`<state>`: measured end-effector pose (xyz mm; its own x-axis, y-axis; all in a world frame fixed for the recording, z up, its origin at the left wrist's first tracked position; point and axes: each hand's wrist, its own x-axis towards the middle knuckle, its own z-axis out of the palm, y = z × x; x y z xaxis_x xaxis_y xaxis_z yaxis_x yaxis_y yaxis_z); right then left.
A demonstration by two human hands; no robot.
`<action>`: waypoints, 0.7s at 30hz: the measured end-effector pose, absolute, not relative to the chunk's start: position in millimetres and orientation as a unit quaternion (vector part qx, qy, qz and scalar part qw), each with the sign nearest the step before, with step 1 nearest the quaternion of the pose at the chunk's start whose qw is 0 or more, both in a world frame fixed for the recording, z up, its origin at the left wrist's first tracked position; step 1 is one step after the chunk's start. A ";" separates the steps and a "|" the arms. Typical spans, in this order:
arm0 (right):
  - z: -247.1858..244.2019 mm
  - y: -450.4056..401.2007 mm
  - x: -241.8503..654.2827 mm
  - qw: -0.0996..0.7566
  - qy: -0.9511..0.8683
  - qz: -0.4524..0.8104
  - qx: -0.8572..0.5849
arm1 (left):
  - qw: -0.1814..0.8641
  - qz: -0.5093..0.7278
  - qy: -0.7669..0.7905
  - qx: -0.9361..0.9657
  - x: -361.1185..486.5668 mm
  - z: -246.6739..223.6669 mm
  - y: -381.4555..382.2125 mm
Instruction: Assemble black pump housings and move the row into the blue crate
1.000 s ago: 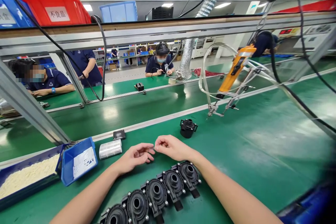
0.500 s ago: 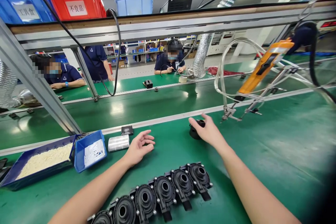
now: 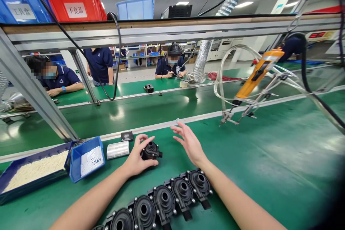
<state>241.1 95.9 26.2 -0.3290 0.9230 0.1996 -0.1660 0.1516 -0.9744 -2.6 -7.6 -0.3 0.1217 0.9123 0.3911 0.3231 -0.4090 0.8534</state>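
I observe the left hand (image 3: 137, 160) grasping a single black pump housing (image 3: 151, 151), thumb and fingers curled around its round body, holding it at or just above the green tabletop (image 3: 269, 158); I cannot tell whether its base touches the surface. A short nozzle projects from the housing toward the right. The right hand (image 3: 190, 143) is released, fingers spread, palm turned toward the housing and just beside it, touching nothing that I can see.

Directly in front of me, nearer than both hands, a row of like housings (image 3: 164, 201) lies side by side on the tabletop, each showing bright screws around its rim. To the left stand a small blue bin (image 3: 86, 158) holding a white sheet, a larger blue tray (image 3: 29, 178) of pale small parts, a clear roll (image 3: 117, 150) and a small dark square piece (image 3: 126, 136). An orange power screwdriver (image 3: 256, 73) hangs on its stand, well apart to the right.

My judgement: the step in hand is the taking-up of one separate housing for handling, with the right hand closing in to assist. The next move calls for a steady two-handed hold, the nozzle kept clear of the fingers, and care not to knock the row below.

Co-workers sit at the far bench beyond the belt; their hands are busy there, not here.
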 end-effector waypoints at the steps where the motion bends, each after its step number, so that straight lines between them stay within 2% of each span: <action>1: 26.4 94.1 238.9 0.481 -0.580 0.578 -0.312 | 0.310 0.485 0.451 0.683 -5.8 -0.1 -5.5; 7: 33.4 63.8 218.4 0.455 -0.591 0.614 -0.261 | 0.364 0.450 0.436 0.690 -14.4 0.7 -4.8; 9: 34.9 56.5 215.2 0.460 -0.593 0.609 -0.257 | 0.339 0.451 0.452 0.692 -7.5 0.9 -9.0; 12: 33.8 53.5 214.8 0.477 -0.572 0.613 -0.264 | 0.247 0.474 0.492 0.687 6.6 1.0 -13.8; 14: 31.7 53.8 215.3 0.476 -0.552 0.630 -0.267 | 0.232 0.492 0.501 0.673 13.6 1.2 -14.8; 21: 34.5 54.9 217.1 0.433 -0.574 0.651 -0.244 | 0.382 0.511 0.474 0.607 10.1 0.6 -11.0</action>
<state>217.1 54.9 34.5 -0.5058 0.8435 0.1807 -0.2841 0.0349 -0.9582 10.1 -11.0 0.6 0.0289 0.9658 0.2577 0.1845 -0.2585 0.9482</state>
